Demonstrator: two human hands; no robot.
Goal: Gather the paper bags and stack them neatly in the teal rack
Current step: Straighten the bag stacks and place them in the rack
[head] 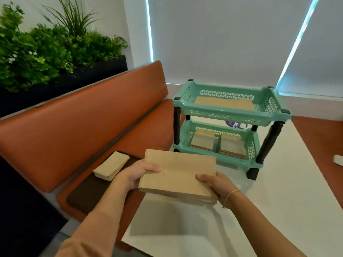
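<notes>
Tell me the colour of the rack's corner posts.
Black, against the teal baskets; the rack's corner posts show in the head view.

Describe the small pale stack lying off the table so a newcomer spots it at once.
Look left of the white table to the orange bench, then its dark brown cushion. The pale stack lies there untouched, smaller and lighter than the brown bags both hands hold.

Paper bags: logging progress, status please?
Left hand and right hand grip bag stack above table. Teal rack ahead, both tiers partly filled. Path clear.
</notes>
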